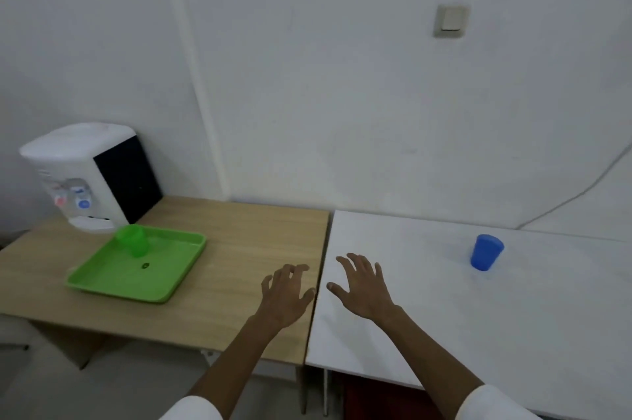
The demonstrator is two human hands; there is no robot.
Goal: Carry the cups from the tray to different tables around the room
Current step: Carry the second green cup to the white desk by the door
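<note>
A green tray [113, 277] lies on the wooden table [239, 234] at the left. One green cup [134, 240] stands upright at the tray's far corner. A blue cup [486, 252] stands upright on the white table [444, 317] at the right. My left hand [285, 294] hovers over the wooden table's right edge, fingers spread, holding nothing. My right hand [364, 286] hovers over the white table's left edge, also spread and empty. Both hands are well apart from either cup.
A white water dispenser [92, 176] stands at the wooden table's back left, just behind the tray. A cable [581, 193] runs down the wall at the right. A wall switch [451, 21] is mounted above the white table.
</note>
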